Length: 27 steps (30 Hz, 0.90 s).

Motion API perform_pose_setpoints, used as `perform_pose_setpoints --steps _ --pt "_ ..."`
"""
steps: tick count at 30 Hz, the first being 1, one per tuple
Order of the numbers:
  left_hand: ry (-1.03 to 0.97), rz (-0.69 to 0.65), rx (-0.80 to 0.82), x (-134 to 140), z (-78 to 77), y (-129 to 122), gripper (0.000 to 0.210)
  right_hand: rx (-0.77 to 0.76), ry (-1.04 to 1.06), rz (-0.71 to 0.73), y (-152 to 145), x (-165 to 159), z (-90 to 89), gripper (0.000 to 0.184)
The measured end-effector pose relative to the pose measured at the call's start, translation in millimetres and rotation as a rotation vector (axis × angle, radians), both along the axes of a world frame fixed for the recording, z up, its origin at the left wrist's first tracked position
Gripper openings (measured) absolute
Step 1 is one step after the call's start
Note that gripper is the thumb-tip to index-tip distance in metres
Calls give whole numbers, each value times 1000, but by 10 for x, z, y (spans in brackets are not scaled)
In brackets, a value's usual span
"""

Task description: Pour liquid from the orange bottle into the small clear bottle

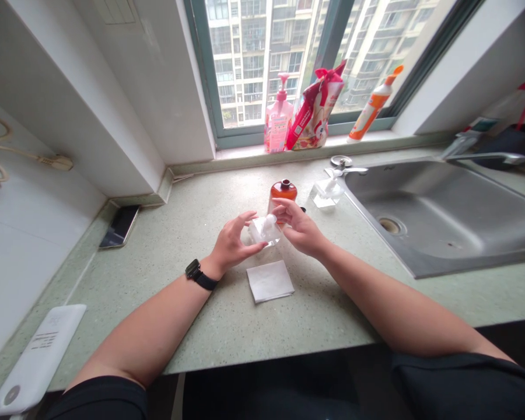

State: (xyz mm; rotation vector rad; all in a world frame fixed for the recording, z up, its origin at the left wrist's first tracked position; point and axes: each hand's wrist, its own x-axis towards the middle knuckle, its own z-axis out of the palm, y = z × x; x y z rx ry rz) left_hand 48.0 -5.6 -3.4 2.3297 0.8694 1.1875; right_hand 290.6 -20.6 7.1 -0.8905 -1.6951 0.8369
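Note:
A small clear square pump bottle point(261, 232) with a translucent pump head is between my hands, above the counter. My left hand point(233, 244) grips its body from the left, thumb at the near side and fingers at the far side. At its right side, my right hand point(301, 229) has thumb and fingertips around the pump head, the index finger stretched out. Just behind stands an amber bottle point(284, 190) with an open neck, partly hidden by my right hand. A folded white tissue point(270, 282) lies on the counter in front of the clear bottle.
A second clear pump bottle point(327, 191) stands by the steel sink point(446, 210). On the sill are a pink pump bottle point(279, 125), a red bag point(317, 114) and an orange-white bottle point(374, 108). A dark phone point(119, 226) and a white device point(39, 356) lie left.

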Motion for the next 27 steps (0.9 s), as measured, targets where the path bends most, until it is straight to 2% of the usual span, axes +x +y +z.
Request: perform_pose_setpoints --steps 12,16,19,24,27 --pt "5 -16 26 2 -7 1 82 -31 -110 -7 -34 41 27 77" --pt "9 -4 19 4 -1 -7 83 1 -100 -141 1 71 25 66" --pt "4 -6 25 6 -5 -6 82 0 -17 -217 18 70 22 61" --pt "-3 -6 39 9 -14 3 83 -54 10 -49 -1 44 12 67" --pt "2 -5 26 9 -16 7 83 -48 -45 -41 0 66 16 65"
